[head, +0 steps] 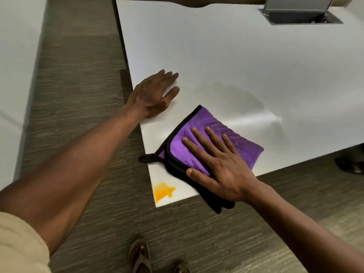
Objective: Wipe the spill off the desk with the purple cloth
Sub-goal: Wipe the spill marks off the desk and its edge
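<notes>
A folded purple cloth (204, 127) with black edging lies on the white desk (236, 62) near its front corner. My right hand (216, 164) presses flat on the cloth, fingers straight and spread, and part of the black edge hangs over the desk's front edge. An orange spill (163, 192) sits at the very corner of the desk, just left of and below the cloth, apart from it. My left hand (153, 93) rests flat on the desk by its left edge, fingers straight, holding nothing.
A grey cable box with its lid raised (299, 14) is set into the desk at the back right. Grey carpet (82, 95) runs along the desk's left side and front. My sandalled feet (139, 255) stand below the corner. Another white surface (13, 56) lies far left.
</notes>
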Demonstrator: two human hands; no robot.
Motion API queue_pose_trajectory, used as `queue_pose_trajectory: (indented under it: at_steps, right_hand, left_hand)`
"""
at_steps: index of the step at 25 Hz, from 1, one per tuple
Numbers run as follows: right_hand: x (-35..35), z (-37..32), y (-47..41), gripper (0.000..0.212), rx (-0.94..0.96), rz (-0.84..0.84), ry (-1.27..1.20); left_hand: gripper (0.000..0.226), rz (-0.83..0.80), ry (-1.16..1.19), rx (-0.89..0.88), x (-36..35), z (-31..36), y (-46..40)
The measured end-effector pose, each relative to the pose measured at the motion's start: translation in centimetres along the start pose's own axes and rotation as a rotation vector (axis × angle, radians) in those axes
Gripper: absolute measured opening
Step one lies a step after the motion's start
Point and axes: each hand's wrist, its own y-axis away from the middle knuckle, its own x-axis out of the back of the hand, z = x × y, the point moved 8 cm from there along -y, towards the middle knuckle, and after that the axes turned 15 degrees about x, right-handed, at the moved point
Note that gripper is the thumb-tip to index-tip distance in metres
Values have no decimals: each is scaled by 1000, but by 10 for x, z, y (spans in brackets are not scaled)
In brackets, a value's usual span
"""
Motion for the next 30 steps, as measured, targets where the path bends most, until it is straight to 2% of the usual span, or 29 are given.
queue_pose_trajectory:
  at_steps: [3,6,9,13,16,20,23,26,28,30]
  right_hand:
    - [5,23,-1,75,-135,-6,-13]
    - [7,25,-36,80,-265,22,-14]
    - [5,2,-58,83,-221,26,-19]
    - [-2,-16,-11,67,-19,33,-34]
    - [6,16,7,60,-90,58,-49]
    - [17,42,-31,61,-220,76,-58]
    - [17,11,-62,60,-55,60,-76]
    - [3,-26,-48,58,166,24,-95]
    - [1,-26,-25,55,223,33,-131]
    - [8,-11,-24,54,189,49,-130]
  left_hand:
    - [63,23,46,1,3,0,-1]
    - [68,31,-44,-57,0,10,-4]
    - [68,22,-32,-50,1,10,-5]
    - [61,-17,-1,-34,1,5,0]
    - [59,-12,-67,-79,0,9,3]
    - [62,-23,-37,-76,1,13,1]
    - [63,-47,-41,-86,0,14,-1]
    - [63,-48,23,-64,2,10,0]
    - [63,-54,62,-49,2,6,1]
    - [63,-32,79,-28,3,5,2]
